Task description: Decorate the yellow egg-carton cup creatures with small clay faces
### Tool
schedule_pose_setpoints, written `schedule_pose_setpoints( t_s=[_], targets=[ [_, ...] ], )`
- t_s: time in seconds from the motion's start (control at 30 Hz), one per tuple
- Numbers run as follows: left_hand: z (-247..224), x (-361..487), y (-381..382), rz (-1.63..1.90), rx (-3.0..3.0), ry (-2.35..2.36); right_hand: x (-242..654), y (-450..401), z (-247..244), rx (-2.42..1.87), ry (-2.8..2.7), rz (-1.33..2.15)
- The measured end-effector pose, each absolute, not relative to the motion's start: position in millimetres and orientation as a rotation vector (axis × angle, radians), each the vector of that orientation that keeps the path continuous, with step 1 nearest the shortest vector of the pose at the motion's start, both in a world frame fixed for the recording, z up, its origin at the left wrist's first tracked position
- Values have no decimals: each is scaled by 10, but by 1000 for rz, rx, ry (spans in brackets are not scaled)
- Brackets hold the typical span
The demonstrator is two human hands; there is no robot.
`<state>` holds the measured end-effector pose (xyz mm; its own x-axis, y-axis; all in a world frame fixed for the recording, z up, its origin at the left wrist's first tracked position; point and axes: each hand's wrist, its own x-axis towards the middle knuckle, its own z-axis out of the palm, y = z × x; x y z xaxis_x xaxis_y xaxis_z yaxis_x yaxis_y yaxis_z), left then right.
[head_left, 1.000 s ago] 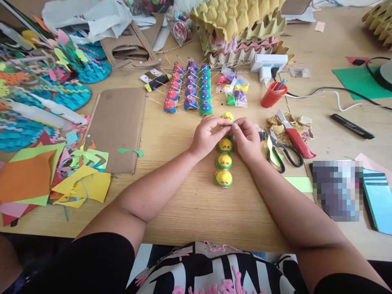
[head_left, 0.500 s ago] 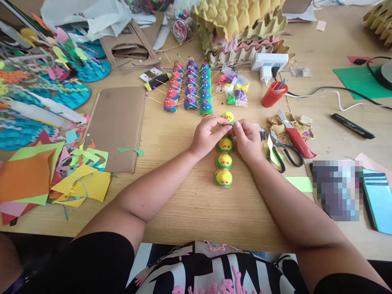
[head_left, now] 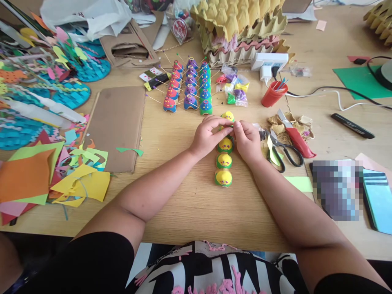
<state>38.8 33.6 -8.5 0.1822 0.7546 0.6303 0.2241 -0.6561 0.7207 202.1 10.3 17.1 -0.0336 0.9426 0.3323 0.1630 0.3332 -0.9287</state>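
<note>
A row of yellow-and-green domed clay figures with small faces (head_left: 223,161) runs away from me on the wooden table. Over the far part of this row, my left hand (head_left: 210,136) and my right hand (head_left: 246,141) meet with fingertips pinched together. Whatever lies between the fingertips is too small or hidden to make out. Part of the row is covered by my fingers. Behind my hands stand three finished-looking rows of figures stuck with pins: a red-and-blue row (head_left: 172,92), a purple row (head_left: 190,90) and a blue-and-green row (head_left: 205,93).
Right of my hands lie black-handled scissors (head_left: 292,153), a red utility knife (head_left: 300,141) and a marker (head_left: 352,125). A red cup (head_left: 274,94) stands farther back. Cardboard (head_left: 118,126) and coloured paper (head_left: 27,175) lie left. Egg trays (head_left: 239,20) are stacked behind.
My hands stay in almost the same place above the row, with only a slight shift of the fingertips. The figures and tools look unmoved.
</note>
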Motion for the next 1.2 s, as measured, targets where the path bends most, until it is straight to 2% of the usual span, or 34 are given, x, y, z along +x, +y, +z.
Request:
schedule_pose_setpoints(
  t_s=[0.57,0.77,1.2],
  targets=[
    [-111,401,348,1579,1978,948,2023,113,132,-1029,-1458,932],
    [-98,390,343,1545,1954,1019,1999,121,78,-921,-1337,1101],
    [-76,386,329,1472,2007,967,1998,135,88,-999,-1356,1052]
  ],
)
